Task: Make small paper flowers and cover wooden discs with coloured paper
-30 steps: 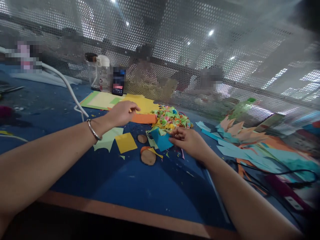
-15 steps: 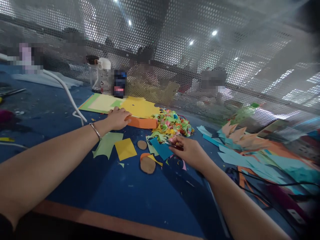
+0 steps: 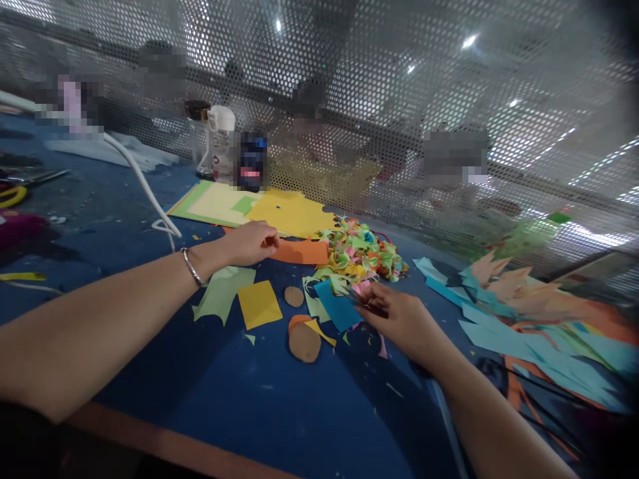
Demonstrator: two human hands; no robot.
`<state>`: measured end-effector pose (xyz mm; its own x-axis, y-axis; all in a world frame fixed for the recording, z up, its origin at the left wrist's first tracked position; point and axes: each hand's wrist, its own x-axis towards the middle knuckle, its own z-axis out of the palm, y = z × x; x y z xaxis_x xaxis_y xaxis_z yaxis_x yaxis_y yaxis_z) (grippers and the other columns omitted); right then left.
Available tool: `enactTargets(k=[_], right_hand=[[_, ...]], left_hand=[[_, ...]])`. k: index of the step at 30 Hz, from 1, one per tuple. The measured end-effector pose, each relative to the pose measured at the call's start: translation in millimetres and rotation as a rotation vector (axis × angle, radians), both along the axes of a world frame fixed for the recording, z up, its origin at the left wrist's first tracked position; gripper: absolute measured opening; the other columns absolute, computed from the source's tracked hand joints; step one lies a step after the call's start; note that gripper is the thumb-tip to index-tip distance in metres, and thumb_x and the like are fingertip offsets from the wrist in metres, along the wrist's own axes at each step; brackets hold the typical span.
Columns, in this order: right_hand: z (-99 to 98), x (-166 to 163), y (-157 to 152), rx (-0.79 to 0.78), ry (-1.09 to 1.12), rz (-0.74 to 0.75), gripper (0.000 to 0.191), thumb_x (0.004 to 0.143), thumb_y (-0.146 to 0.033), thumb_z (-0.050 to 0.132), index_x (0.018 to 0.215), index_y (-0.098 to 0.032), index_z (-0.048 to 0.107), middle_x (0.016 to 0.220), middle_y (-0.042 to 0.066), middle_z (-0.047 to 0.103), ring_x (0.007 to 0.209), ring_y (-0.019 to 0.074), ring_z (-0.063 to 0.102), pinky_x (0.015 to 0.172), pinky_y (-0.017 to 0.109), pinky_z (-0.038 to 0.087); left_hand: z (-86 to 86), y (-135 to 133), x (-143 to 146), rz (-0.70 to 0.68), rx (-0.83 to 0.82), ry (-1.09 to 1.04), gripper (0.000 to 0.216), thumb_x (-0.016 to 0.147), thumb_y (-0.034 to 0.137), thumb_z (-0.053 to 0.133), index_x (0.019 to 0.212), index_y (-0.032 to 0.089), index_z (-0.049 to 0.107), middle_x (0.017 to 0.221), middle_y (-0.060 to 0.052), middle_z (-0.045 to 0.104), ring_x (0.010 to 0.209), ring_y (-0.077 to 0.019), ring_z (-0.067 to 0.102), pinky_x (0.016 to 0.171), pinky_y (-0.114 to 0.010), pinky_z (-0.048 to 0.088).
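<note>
My left hand (image 3: 253, 242), with a silver bangle at the wrist, has its fingers curled over the left end of an orange paper strip (image 3: 303, 252). In my right hand (image 3: 397, 311) is a small pair of scissors (image 3: 355, 297), with the blades pointing left over a blue paper piece (image 3: 337, 305); the handles are mostly hidden by the fingers. Between the hands lie a yellow paper square (image 3: 259, 305), a small cardboard disc (image 3: 293, 296) and a larger cardboard disc (image 3: 305, 342). A pale green paper piece (image 3: 224, 293) rests below my left wrist.
A heap of coloured paper scraps (image 3: 367, 249) sits behind my right hand. Yellow sheets (image 3: 294, 213) lie at the back, near two bottles (image 3: 223, 143) and a phone (image 3: 251, 163). Light blue paper (image 3: 504, 332) spreads at right. A white cable (image 3: 137, 179) and yellow-handled scissors (image 3: 14, 194) are left.
The view has shifted, so the table things appear further right. My left hand's fingers have drawn in from lying stretched over the strip to curled at its end. The scissors stay in my right hand.
</note>
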<state>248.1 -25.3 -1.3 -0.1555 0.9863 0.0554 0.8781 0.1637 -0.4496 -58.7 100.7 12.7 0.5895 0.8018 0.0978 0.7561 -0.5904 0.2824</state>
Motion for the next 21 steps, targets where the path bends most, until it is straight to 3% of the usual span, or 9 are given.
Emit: enactTargets(k=[5, 11, 15, 17, 21], right_hand=[[-3.2, 4, 1, -0.053, 0.021, 0.006, 0.018, 0.084, -0.043, 0.053, 0.081, -0.025, 0.053, 0.067, 0.0, 0.065, 0.064, 0.0204, 0.063, 0.059, 0.029, 0.042], [-5.3, 4, 2, -0.053, -0.032, -0.015, 0.017, 0.084, -0.041, 0.053, 0.08, -0.024, 0.054, 0.069, 0.002, 0.066, 0.065, 0.0209, 0.063, 0.06, 0.029, 0.042], [-3.3, 4, 2, -0.03, -0.068, -0.036, 0.018, 0.085, -0.042, 0.053, 0.082, -0.025, 0.056, 0.065, 0.001, 0.065, 0.061, 0.0219, 0.063, 0.058, 0.03, 0.041], [-2.2, 4, 2, -0.005, -0.07, -0.043, 0.017, 0.086, -0.042, 0.053, 0.084, -0.025, 0.057, 0.064, 0.001, 0.066, 0.061, 0.0224, 0.064, 0.059, 0.03, 0.042], [0.5, 4, 1, 0.014, -0.033, -0.064, 0.019, 0.087, -0.043, 0.055, 0.089, -0.025, 0.06, 0.069, 0.002, 0.07, 0.066, 0.0234, 0.068, 0.06, 0.031, 0.044]], left_hand=[[18.6, -18, -8, -0.052, -0.067, 0.142, 0.02, 0.085, 0.029, 0.055, 0.097, 0.019, 0.068, 0.099, -0.008, 0.07, 0.082, -0.0204, 0.063, 0.067, -0.029, 0.041], [20.3, -11, -18, 0.118, 0.07, 0.251, 0.03, 0.086, 0.025, 0.051, 0.112, 0.015, 0.063, 0.115, -0.016, 0.062, 0.11, -0.0293, 0.06, 0.085, -0.036, 0.045], [26.1, -24, -31, 0.123, -0.025, 0.349, 0.027, 0.082, 0.038, 0.06, 0.099, 0.018, 0.064, 0.109, -0.013, 0.064, 0.097, -0.0278, 0.063, 0.074, -0.034, 0.046], [31.5, -36, -36, 0.123, -0.096, 0.35, 0.033, 0.078, 0.044, 0.064, 0.102, 0.02, 0.064, 0.114, -0.012, 0.064, 0.1, -0.0285, 0.062, 0.071, -0.033, 0.045], [41.6, -51, -40, 0.13, -0.201, 0.319, 0.04, 0.071, 0.044, 0.069, 0.104, 0.021, 0.067, 0.107, -0.012, 0.067, 0.095, -0.0299, 0.064, 0.071, -0.034, 0.045]])
